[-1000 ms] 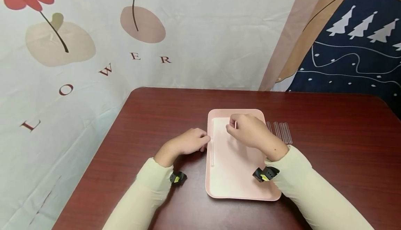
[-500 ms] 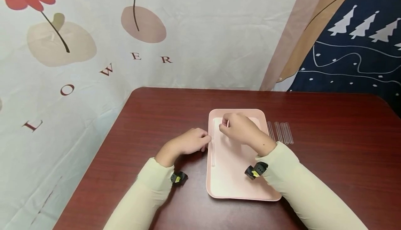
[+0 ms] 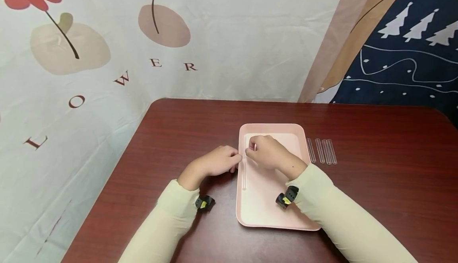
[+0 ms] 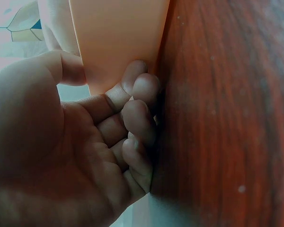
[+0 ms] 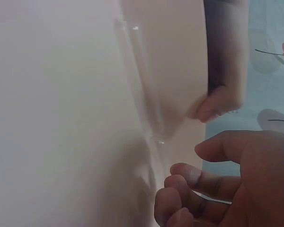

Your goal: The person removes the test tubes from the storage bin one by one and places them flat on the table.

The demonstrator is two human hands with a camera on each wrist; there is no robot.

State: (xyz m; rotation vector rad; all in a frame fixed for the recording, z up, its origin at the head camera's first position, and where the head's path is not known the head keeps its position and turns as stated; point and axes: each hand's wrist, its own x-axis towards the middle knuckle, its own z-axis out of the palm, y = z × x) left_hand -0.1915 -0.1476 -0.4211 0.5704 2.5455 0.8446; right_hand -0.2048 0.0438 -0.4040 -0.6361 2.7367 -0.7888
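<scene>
1 printed fabric backdrop across the top and left of frame; 1 red-brown wood-grain table, far edge and both rounded far corners in view, with a strip running behind the tray and a wide stretch toward the right frame edge; 1 navy panel, upper right, 3 white trees, third cut off by frame; 1 pink tray, lower centre, raised rim, wide floor toward its right side; 2 hands: left pinches the tray's left rim, thumb on top, fingers against the outer wall; right over the tray's upper left, loosely curled, narrow gap between thumb and index; 4 clear tubes side by side, just right of the tray; 2 more clear tubes end to end along its left wall, upper one just beside the right fingertips, contact can't tell; 5 printed letters, left to centre: L O W E R.
</scene>
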